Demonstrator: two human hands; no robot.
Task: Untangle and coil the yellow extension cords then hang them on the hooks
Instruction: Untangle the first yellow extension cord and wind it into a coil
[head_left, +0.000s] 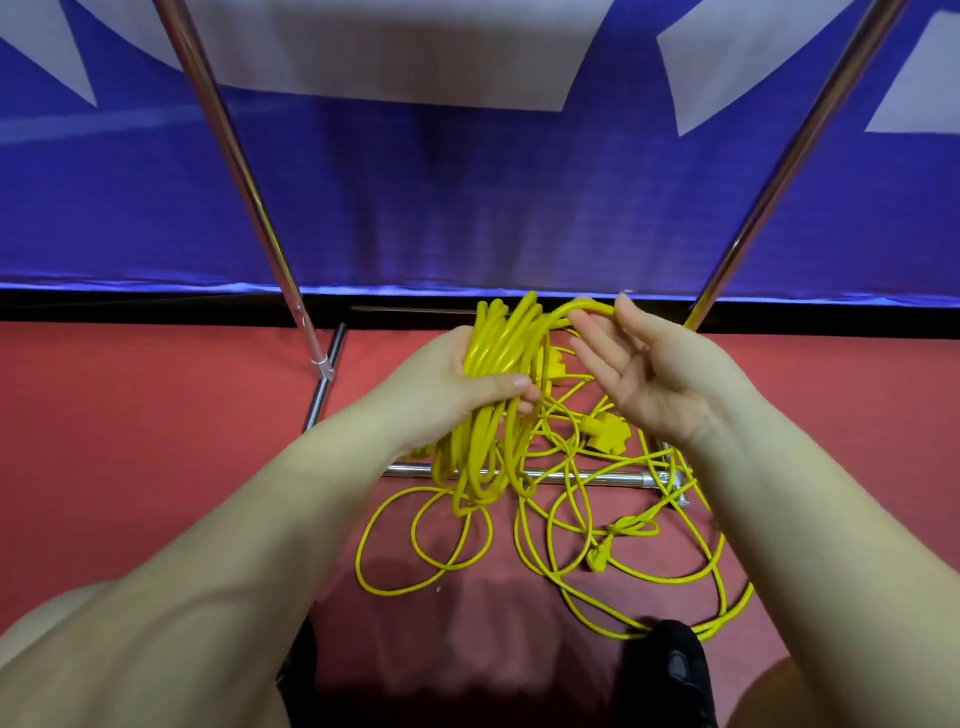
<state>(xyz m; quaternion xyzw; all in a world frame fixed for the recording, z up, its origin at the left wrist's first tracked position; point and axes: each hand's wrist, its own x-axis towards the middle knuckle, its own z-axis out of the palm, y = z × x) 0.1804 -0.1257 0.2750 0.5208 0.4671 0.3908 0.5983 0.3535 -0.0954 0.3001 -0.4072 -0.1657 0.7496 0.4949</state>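
Observation:
My left hand (457, 387) grips a bundle of yellow cord loops (498, 343), thumb across them, with the loops hanging down to the floor. My right hand (649, 369) is open-palmed, its fingertips hooked under one yellow strand (587, 310) arching over from the bundle. More yellow cord (566, 525) lies tangled on the red floor below, with a socket block (766, 434) and a plug (597, 558) among it. No hooks are in view.
Two slanting chrome poles (234, 150) (795, 150) rise from a metal base bar (582, 475) on the red floor (156, 415). A blue and white banner (467, 197) hangs behind. A dark shoe (675, 670) is at the bottom.

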